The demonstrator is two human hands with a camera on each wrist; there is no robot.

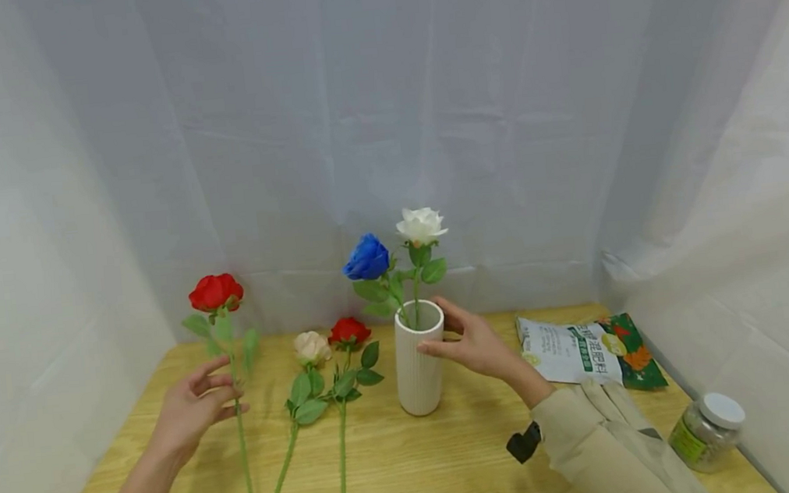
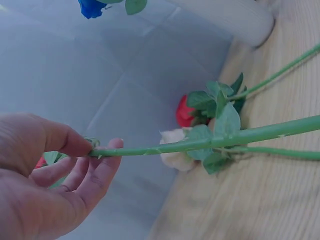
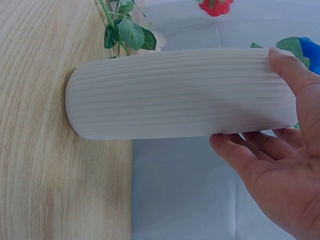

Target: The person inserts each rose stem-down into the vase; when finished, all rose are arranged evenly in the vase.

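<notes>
My left hand (image 1: 197, 405) pinches the green stem of a red rose (image 1: 216, 293), holding it upright above the table's left side. In the left wrist view the stem (image 2: 165, 148) runs out between thumb and fingertips. With thumb and fingers curled round its upper part, my right hand (image 1: 476, 343) grips a white ribbed vase (image 1: 416, 381) that stands on the table. A blue rose (image 1: 366, 257) and a white rose (image 1: 422, 226) are in the vase. Between the left hand and the vase lie a cream rose (image 1: 312, 347) and another red rose (image 1: 349, 331).
A printed fertilizer bag (image 1: 573, 350) lies at the right, with pale gloves (image 1: 612, 403) partly under my right sleeve. Near the right edge is a clear jar (image 1: 706, 432) with a white lid. Pale curtains surround the wooden table (image 1: 414, 472) at the back and sides.
</notes>
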